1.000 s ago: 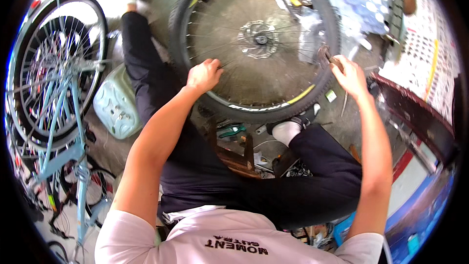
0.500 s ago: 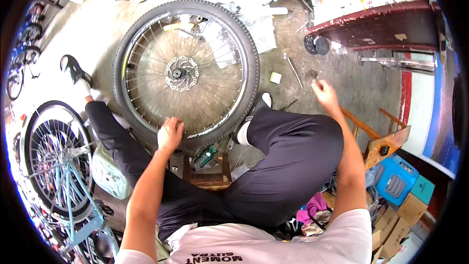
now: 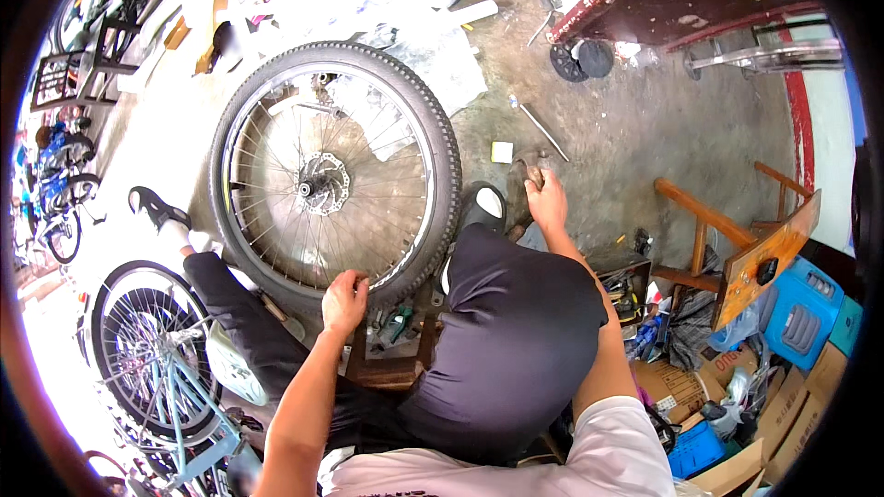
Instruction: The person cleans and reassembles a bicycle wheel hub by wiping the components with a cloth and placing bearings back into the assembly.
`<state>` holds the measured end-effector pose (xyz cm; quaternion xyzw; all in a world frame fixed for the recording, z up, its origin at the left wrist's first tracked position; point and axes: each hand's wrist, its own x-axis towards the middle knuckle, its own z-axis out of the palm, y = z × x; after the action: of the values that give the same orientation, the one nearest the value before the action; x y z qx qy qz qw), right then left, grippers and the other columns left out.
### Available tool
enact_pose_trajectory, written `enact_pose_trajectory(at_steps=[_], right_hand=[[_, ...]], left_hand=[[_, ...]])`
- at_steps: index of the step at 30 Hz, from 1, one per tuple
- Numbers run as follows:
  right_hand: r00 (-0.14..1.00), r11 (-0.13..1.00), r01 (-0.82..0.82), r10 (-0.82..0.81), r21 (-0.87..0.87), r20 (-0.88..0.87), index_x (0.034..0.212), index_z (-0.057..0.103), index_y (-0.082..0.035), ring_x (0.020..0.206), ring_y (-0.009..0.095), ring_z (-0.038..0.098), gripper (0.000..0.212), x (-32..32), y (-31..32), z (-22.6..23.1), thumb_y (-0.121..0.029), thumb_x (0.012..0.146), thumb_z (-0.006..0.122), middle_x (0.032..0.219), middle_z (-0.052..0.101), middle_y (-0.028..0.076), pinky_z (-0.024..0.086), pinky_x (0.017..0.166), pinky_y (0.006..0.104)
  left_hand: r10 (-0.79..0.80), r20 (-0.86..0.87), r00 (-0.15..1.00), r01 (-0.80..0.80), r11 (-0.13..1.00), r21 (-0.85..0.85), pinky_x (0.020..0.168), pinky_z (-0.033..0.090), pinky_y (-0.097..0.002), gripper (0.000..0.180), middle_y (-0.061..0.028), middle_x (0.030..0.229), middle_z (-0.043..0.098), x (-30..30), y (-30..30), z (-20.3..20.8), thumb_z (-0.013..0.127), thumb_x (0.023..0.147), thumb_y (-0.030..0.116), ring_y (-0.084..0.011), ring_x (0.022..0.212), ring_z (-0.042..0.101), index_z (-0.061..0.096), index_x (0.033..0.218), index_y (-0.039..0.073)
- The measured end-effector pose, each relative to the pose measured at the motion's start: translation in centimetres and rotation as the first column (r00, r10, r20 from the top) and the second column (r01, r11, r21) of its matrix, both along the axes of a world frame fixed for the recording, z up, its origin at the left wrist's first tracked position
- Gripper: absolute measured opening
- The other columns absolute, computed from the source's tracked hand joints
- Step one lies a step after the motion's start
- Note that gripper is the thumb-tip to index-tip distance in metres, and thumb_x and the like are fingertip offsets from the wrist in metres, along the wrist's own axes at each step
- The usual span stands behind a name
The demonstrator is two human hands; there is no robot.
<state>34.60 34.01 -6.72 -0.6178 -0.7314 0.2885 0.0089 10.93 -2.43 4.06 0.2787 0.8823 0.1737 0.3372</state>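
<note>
A large bicycle wheel (image 3: 444,170) with a black knobbly tyre and a disc brake rotor (image 3: 338,186) is in front of me, between my legs. My left hand (image 3: 345,299) is closed on its near edge, fingers curled over the tyre and rim. Out to the right, low over the floor beside my right shoe (image 3: 488,202), my right hand (image 3: 547,201) is closed around a small brownish thing (image 3: 533,174) that I cannot make out. Just beyond that hand lie a small yellow-and-white box (image 3: 502,152) and a thin metal rod (image 3: 543,132).
A low wooden stool (image 3: 382,373) with green-handled pliers (image 3: 398,324) behind the wheel's near edge sits between my legs. Left stands a light-blue bicycle (image 3: 175,405). Right are a tipped wooden stool (image 3: 769,262), a blue plastic stool (image 3: 806,308) and cardboard boxes. A dark red cabinet (image 3: 681,0) stands far right.
My view has shifted to the right. My right hand has come in closer to my right shoe. My left hand stays at the wheel's near edge.
</note>
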Motion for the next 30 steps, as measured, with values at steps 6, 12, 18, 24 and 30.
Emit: enact_pose_trajectory(at_steps=[6, 12, 18, 24, 30], right_hand=[[0.995, 0.995, -0.096, 0.096, -0.004, 0.020, 0.121, 0.059, -0.009, 0.109, 0.038, 0.062, 0.043, 1.4, 0.6, -0.8, -0.026, 0.084, 0.070, 0.119, 0.064, 0.018, 0.050, 0.092, 0.0472], [0.988, 0.966, -0.119, 0.137, 0.228, -0.064, 0.115, 0.060, -0.009, 0.107, 0.038, 0.058, 0.037, 1.8, 0.2, -1.1, -0.021, 0.082, 0.072, 0.110, 0.062, 0.013, 0.047, 0.091, 0.0482], [0.916, 0.860, -0.361, 0.400, 0.362, -0.036, 0.114, 0.061, -0.012, 0.107, 0.034, 0.055, 0.040, -2.2, 2.2, 0.8, -0.020, 0.078, 0.075, 0.113, 0.058, 0.011, 0.046, 0.089, 0.0465], [0.847, 0.802, -0.528, 0.523, 0.277, 0.100, 0.120, 0.060, -0.013, 0.115, 0.031, 0.053, 0.050, -7.3, 2.8, 0.2, -0.018, 0.074, 0.077, 0.119, 0.057, 0.010, 0.045, 0.093, 0.0470], [0.844, 0.810, -0.534, 0.498, 0.243, 0.198, 0.110, 0.059, -0.010, 0.109, 0.030, 0.056, 0.046, -9.2, 3.6, 1.6, -0.021, 0.070, 0.079, 0.110, 0.060, 0.010, 0.046, 0.091, 0.0450]], left_hand=[[-0.109, -0.044, 0.993, 0.109, 0.994, 0.001, 0.076, 0.052, -0.0426, 0.019, -0.0172, 0.092, 0.068, 1.0, 1.4, -0.6, 0.065, 0.090, 0.020, -0.0350, 0.084, 0.067, 0.068, 0.097, 0.003], [-0.125, -0.049, 0.991, 0.126, 0.992, 0.025, 0.076, 0.052, -0.0435, 0.018, -0.0170, 0.093, 0.068, 1.3, 2.4, 0.0, 0.065, 0.090, 0.020, -0.0371, 0.087, 0.066, 0.067, 0.097, 0.004], [-0.125, -0.015, 0.992, 0.125, 0.992, 0.004, 0.077, 0.052, -0.0442, 0.017, -0.0170, 0.094, 0.068, 1.4, 2.6, 0.4, 0.064, 0.090, 0.020, -0.0375, 0.090, 0.065, 0.067, 0.097, 0.005], [-0.109, -0.027, 0.994, 0.109, 0.994, 0.009, 0.078, 0.052, -0.0441, 0.017, -0.0172, 0.094, 0.068, 1.2, 3.5, 1.4, 0.065, 0.090, 0.020, -0.0375, 0.089, 0.065, 0.068, 0.097, 0.005], [-0.109, -0.046, 0.993, 0.113, 0.990, 0.086, 0.075, 0.052, -0.0452, 0.017, -0.0156, 0.092, 0.067, 0.3, 5.1, 3.1, 0.063, 0.091, 0.023, -0.0373, 0.087, 0.066, 0.067, 0.096, 0.007]])
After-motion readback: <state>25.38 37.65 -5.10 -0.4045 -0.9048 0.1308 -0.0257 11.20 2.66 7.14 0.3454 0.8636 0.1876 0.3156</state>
